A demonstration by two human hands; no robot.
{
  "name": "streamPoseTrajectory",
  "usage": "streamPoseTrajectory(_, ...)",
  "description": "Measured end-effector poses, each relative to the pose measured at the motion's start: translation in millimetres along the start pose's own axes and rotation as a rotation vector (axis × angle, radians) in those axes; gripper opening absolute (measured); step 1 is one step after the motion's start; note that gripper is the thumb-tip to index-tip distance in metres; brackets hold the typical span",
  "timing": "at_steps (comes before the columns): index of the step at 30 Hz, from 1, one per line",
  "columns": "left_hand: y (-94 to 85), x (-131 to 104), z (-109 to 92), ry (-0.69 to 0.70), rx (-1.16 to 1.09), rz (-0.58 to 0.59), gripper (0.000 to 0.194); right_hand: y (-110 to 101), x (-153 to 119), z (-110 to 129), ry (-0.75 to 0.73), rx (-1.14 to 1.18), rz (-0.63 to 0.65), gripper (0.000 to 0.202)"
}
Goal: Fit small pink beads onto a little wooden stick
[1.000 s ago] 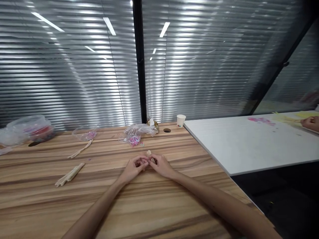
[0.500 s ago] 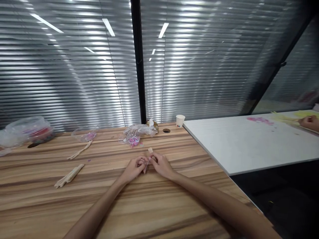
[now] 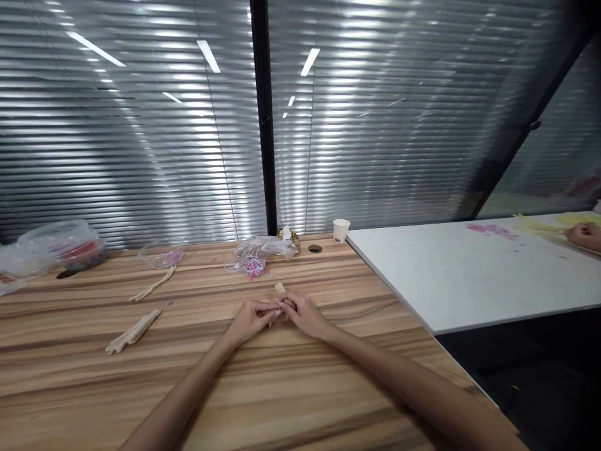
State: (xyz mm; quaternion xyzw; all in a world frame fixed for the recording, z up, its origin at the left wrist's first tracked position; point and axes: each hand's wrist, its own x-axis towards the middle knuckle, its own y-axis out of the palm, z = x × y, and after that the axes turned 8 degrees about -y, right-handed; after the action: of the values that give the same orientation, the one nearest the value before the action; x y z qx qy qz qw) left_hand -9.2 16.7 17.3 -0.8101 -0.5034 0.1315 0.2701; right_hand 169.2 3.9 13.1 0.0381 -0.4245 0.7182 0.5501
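My left hand is closed, its thumb and finger pinching a thin pinkish rubber band. Beside it, my right hand is closed around a short bundle of beige strips, whose top pokes out beyond the fingers. The fingertips of both hands meet over the bundle, and most of the band is hidden there. To the left on the wooden table lie a thick beige bundle and a thinner beige bundle.
A clear bag with pink and purple rubber bands lies beyond my hands. A clear dish, a plastic tub and a paper cup stand at the back. On the right, another person's hand is over a white table.
The rubber band was stretched between my hands; now my fingertips have come together and it is gathered between them. The bundle's top has tipped slightly left.
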Motion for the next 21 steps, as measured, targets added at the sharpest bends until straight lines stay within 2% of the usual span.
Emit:
streamPoseTrajectory(7, -3.2, 1, 1, -0.106, -0.027, -0.155, 0.039, 1, -1, -7, 0.020, 0.069, 0.032, 0.025)
streamPoseTrajectory(13, -6.8, 3, 1, -0.165, -0.142, -0.294, 0.041, 3, -3, -15, -0.073, 0.116, 0.069, 0.035)
streamPoseTrajectory(17, -6.8, 1, 0, -0.223, -0.181, -0.313, 0.048, 3, -3, -16, -0.087, 0.113, 0.108, 0.042)
streamPoseTrajectory(21, -5.1, 1, 4, -0.245, -0.179, -0.275, 0.053, 3, -3, -14, -0.037, 0.161, 0.101, 0.043)
